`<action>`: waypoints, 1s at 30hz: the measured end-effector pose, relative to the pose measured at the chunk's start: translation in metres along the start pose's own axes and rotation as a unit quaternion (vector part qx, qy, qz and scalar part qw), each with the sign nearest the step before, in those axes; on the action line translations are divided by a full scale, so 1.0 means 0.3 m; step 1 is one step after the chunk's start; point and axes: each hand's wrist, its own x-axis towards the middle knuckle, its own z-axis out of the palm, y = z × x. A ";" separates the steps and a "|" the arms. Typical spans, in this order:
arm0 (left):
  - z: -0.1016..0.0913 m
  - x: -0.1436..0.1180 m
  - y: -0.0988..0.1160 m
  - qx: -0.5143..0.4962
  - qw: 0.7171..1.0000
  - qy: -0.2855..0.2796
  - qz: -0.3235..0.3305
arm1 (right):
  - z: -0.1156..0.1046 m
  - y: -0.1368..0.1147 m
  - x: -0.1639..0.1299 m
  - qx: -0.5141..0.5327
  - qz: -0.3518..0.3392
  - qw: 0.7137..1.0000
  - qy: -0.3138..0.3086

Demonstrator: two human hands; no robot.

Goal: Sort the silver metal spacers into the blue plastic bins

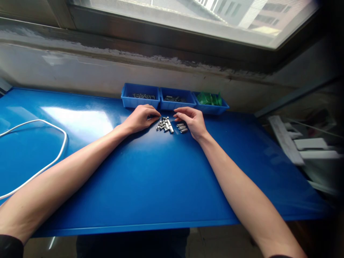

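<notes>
A small pile of metal screws and cylindrical metal pieces [165, 124] lies on the blue table. My left hand [142, 119] rests at the pile's left edge, its fingers bent and pinched together; whatever is between the tips is too small to make out. Just right of the pile, several short metal cylinders [182, 127] lie side by side in a row. Over that row my right hand [194, 121] holds thumb and fingertips close together in a pinch, and I cannot make out what is in it.
Along the wall stand three blue bins: the left one [127, 101] holds screws, the middle one [177, 105] metal pieces, the right one [208, 109] a green plastic bag [209, 98]. A white cable [65, 138] loops across the left of the blue table [150, 186].
</notes>
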 end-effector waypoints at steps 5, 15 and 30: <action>0.000 0.005 0.003 -0.030 0.999 -0.005 -0.020 | 0.001 -0.001 0.000 0.019 -0.006 1.000 -0.005; -0.002 0.003 0.013 -0.101 0.992 -0.018 -0.067 | 0.004 -0.002 0.000 0.003 -0.001 1.000 -0.004; -0.010 0.017 -0.016 -0.304 0.905 0.244 -0.171 | 0.005 0.011 0.000 -0.031 -0.028 0.999 0.007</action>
